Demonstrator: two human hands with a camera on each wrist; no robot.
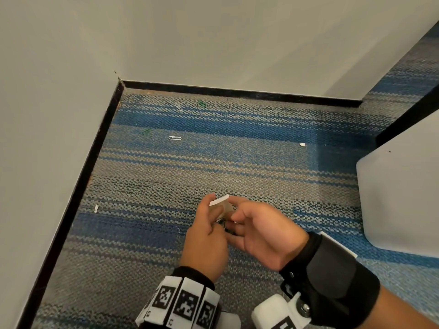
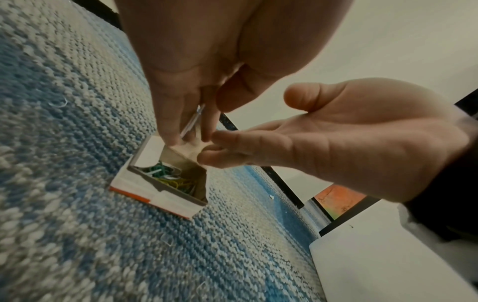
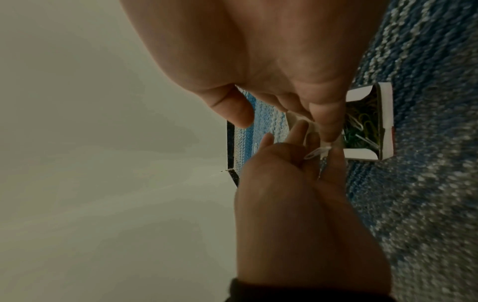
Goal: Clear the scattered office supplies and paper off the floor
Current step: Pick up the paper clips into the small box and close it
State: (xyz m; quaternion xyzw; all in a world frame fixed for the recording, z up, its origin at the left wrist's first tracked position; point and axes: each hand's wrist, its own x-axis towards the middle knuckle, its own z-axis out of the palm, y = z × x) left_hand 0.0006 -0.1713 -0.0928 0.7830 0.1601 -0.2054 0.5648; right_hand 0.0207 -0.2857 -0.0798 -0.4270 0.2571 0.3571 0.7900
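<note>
left hand [image 2: 186, 85] pinches white paper clip [image 2: 192, 120] over open box [image 2: 165, 179] | right hand [image 2: 349, 139] relaxed, steadying flap | clip light, springy, slippery; pinch flat sides

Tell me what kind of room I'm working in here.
Probably an office corner: striped blue-and-grey carpet meets plain walls with a black baseboard, paper clips lie scattered on it, and both hands work over a small open box of coloured clips.
</note>
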